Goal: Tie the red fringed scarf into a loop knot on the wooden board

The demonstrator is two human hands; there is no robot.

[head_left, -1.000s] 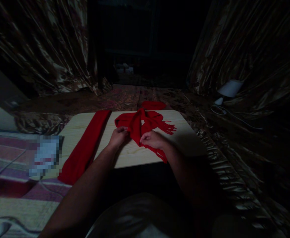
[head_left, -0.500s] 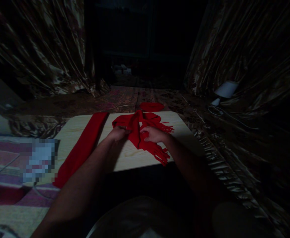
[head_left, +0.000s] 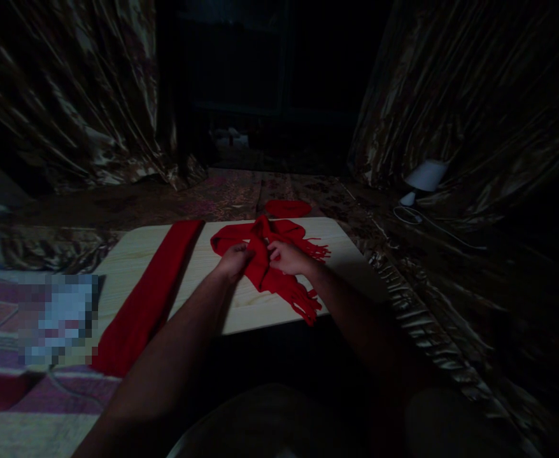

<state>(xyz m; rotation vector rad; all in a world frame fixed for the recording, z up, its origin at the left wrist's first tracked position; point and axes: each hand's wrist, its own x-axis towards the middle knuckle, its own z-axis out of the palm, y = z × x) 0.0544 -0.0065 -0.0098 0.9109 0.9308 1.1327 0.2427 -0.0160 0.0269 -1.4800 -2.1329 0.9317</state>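
A red fringed scarf (head_left: 259, 264) lies on the pale wooden table (head_left: 203, 312), crossed over itself, one fringed end towards me and the other to the right. My left hand (head_left: 235, 259) pinches the scarf's left edge, fingers closed on the cloth. On the other side of the crossing, my right hand (head_left: 285, 257) has its fingers curled on the scarf. Both hands are close together. Left of them lies a long folded strip of red cloth (head_left: 153, 292), partly behind my left forearm.
Beyond the table's far edge is another red cloth item (head_left: 288, 208). A white lamp (head_left: 425, 177) with a cord stands at the right. Striped fabric (head_left: 2, 343) with a blurred object (head_left: 62, 321) is at the left. Patterned curtains (head_left: 93, 114) hang behind.
My left hand has turned more upright at the scarf's edge, and both hands are slightly closer together. The view has shifted a little. The scarf keeps its crossed shape.
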